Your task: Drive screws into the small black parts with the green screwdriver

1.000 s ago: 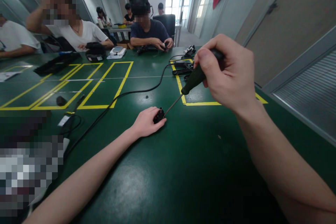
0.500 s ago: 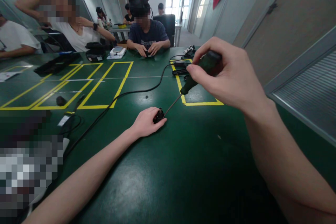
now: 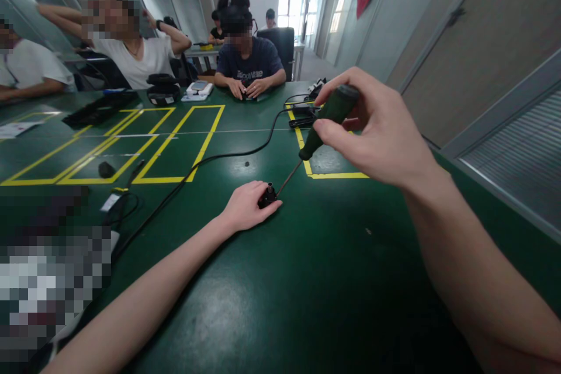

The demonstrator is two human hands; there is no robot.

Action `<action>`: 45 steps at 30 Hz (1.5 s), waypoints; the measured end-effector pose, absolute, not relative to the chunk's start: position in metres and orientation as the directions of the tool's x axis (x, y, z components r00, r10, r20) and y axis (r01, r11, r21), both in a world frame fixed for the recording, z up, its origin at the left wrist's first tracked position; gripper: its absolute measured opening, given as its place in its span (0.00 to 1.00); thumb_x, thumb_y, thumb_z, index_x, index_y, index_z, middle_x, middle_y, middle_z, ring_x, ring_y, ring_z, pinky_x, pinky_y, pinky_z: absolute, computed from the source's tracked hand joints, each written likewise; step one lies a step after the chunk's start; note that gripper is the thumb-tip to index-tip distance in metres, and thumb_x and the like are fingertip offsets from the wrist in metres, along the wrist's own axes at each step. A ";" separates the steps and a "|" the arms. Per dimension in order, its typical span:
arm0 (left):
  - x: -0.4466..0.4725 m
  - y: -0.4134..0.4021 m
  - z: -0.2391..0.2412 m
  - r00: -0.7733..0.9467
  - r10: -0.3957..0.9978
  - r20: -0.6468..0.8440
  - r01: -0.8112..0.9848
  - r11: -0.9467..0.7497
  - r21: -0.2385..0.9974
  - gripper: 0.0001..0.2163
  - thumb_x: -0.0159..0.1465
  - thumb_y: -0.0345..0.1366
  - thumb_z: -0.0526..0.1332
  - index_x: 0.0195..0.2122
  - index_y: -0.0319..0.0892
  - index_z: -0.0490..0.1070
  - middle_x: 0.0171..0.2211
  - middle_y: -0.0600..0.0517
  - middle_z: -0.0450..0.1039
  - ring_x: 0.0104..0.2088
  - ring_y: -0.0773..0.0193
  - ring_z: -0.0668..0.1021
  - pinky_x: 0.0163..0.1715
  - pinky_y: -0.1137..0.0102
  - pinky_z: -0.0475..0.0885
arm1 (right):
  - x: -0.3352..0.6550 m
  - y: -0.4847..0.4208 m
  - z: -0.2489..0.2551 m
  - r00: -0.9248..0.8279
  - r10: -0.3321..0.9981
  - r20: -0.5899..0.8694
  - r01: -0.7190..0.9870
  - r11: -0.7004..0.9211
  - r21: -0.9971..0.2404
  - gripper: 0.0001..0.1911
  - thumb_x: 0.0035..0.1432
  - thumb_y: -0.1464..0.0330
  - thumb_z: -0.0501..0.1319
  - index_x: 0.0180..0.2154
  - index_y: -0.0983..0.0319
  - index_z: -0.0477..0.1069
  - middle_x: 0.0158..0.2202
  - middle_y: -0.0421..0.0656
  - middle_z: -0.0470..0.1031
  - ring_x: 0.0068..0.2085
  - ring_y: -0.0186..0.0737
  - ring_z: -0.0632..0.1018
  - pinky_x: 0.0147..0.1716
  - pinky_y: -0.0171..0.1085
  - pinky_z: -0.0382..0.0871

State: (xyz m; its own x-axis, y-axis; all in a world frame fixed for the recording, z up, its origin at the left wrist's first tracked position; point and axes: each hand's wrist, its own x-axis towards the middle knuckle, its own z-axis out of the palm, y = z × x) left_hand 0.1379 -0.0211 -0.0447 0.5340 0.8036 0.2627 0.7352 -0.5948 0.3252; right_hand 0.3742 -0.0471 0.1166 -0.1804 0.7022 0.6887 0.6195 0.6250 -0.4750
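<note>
My left hand (image 3: 249, 207) rests on the green table, thumb and fingers closed around a small black part with a metal post (image 3: 268, 196). What kind of part it is cannot be made out. Raised to the right, my right hand (image 3: 372, 125) grips the dark green handle of a screwdriver (image 3: 326, 125) between thumb and fingers. The screwdriver slants down to the left, and its thin shaft reaches the right side of the black part. Whether the tip sits in a screw is too small to see.
A black cable (image 3: 228, 155) crosses the green table (image 3: 307, 280) beyond my left hand. Yellow tape (image 3: 164, 180) marks rectangles. A black tray (image 3: 99, 110), a black case (image 3: 163, 91) and a small black object (image 3: 106, 169) lie further off. Across the table sits a co-worker (image 3: 249, 64).
My right hand's fingers have shifted on the screwdriver handle, which now stands slightly steeper. My left hand still holds the black part. A co-worker at the left has raised an arm behind the head.
</note>
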 end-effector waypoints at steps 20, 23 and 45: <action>0.138 -0.021 -0.044 0.405 0.888 0.219 0.770 -0.460 0.442 0.15 0.66 0.50 0.68 0.36 0.43 0.73 0.36 0.50 0.75 0.36 0.57 0.78 0.38 0.64 0.74 | 0.371 -0.044 0.115 0.074 0.530 0.845 0.660 0.609 -0.440 0.10 0.54 0.65 0.68 0.27 0.57 0.67 0.26 0.40 0.71 0.26 0.35 0.68 0.27 0.43 0.61; 0.139 -0.021 -0.045 0.421 0.878 0.227 0.801 -0.477 0.363 0.17 0.66 0.53 0.68 0.38 0.44 0.71 0.36 0.49 0.75 0.38 0.54 0.79 0.40 0.63 0.74 | 0.371 -0.045 0.115 0.076 0.503 0.861 0.656 0.625 -0.423 0.11 0.53 0.65 0.68 0.27 0.57 0.66 0.26 0.41 0.71 0.27 0.36 0.69 0.27 0.44 0.62; 0.143 -0.024 -0.040 0.511 0.844 0.166 0.802 -0.537 0.263 0.17 0.69 0.53 0.65 0.36 0.44 0.71 0.33 0.48 0.77 0.38 0.53 0.80 0.40 0.62 0.74 | 0.369 -0.046 0.112 -0.009 0.458 0.889 0.652 0.677 -0.342 0.10 0.56 0.64 0.66 0.28 0.57 0.66 0.24 0.37 0.67 0.25 0.33 0.64 0.24 0.39 0.58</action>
State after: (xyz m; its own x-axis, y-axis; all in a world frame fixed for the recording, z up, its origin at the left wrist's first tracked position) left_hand 0.1432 -0.0236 -0.0397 0.5107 0.8435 0.1663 0.8015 -0.5371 0.2630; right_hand 0.3692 -0.0456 0.1124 -0.0090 0.4582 0.8888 0.6515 0.6770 -0.3423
